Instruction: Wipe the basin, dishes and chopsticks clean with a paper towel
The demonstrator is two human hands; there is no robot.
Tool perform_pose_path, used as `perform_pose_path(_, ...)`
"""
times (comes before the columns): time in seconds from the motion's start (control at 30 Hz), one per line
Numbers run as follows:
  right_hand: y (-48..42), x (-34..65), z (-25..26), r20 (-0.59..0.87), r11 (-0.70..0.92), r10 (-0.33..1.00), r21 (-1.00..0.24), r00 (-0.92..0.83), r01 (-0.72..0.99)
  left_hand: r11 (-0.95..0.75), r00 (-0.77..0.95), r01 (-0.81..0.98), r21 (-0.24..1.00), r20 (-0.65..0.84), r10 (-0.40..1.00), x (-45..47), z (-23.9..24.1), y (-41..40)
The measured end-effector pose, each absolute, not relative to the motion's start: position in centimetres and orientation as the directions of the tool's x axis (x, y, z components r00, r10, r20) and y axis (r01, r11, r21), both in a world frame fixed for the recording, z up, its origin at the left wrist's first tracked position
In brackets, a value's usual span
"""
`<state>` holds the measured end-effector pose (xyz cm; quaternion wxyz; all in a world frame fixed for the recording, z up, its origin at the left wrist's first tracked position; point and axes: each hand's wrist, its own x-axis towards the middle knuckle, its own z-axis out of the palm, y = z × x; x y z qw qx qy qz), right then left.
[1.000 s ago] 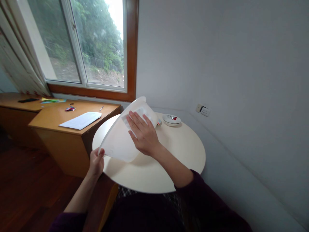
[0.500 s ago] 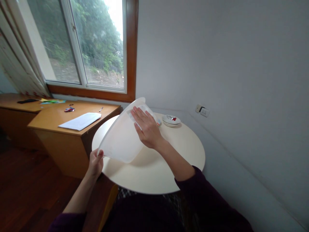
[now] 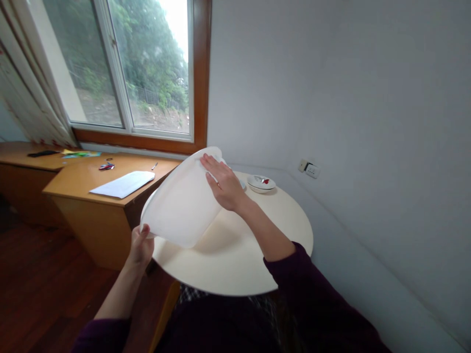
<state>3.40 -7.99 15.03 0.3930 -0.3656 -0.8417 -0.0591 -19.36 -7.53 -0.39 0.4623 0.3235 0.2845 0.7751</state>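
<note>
A white translucent plastic container [image 3: 180,206] is held tilted above the round white table [image 3: 235,274]. My left hand [image 3: 143,243] grips its lower left rim, thumb on top and fingers beneath. My right hand [image 3: 224,184] lies flat against the upper right side of the container, fingers stretched out. A pale patch shows at the edge of the right fingers; whether it is a cloth or a label I cannot tell. Part of the container's far side is hidden behind the right hand.
Stacked white dishes [image 3: 261,183] with a red pattern stand at the table's back right. On the wooden desk [image 3: 88,171] at left lie papers [image 3: 123,184], a pen [image 3: 154,166] and small red-and-blue items [image 3: 106,167]. A wall socket [image 3: 312,170] is at right.
The container has turned, showing more of its broad face, and its lower left rim has shifted left with my left hand. My right hand has slid slightly upward along its side.
</note>
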Motion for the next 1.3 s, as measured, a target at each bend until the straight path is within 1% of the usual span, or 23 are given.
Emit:
perform_pose_path(0.27,-5.1,3.5,15.8,0.718,0.776,0.576,-0.329,-0.391,0.538,-0.420,-0.379,-0.574,0.703,0.227,0.897,-19.5,-0.1,-7.6)
perform_pose_path(0.37,-4.1,3.8,16.0,0.725,0.792,0.583,-0.406,-0.367,0.456,-0.414,-0.375,-0.584,0.699,0.220,0.901,-19.8,-0.1,-7.4)
perform_pose_path(0.47,-3.0,4.5,16.1,0.713,0.784,0.615,-0.509,-0.336,0.355,-0.400,-0.374,-0.587,0.704,0.202,0.905,-20.1,0.0,-7.1)
perform_pose_path(0.7,-0.4,5.8,15.8,0.623,0.659,0.750,-0.733,-0.224,0.167,-0.400,-0.394,-0.581,0.709,0.185,0.900,-20.2,0.3,-6.9)
perform_pose_path(0.87,1.4,6.1,15.0,0.490,0.502,0.852,-0.865,-0.184,0.017,-0.402,-0.414,-0.584,0.705,0.167,0.895,-20.4,0.3,-6.8)
perform_pose_path(1.1,2.7,6.3,14.7,0.389,0.369,0.902,-0.920,-0.189,-0.134,-0.412,-0.413,-0.590,0.694,0.179,0.893,-20.7,0.0,-6.2)
perform_pose_path(1.3,4.1,6.5,13.9,0.349,0.316,0.922,-0.929,-0.169,-0.191,-0.445,-0.455,-0.607,0.659,0.171,0.874,-20.5,0.7,-5.4)
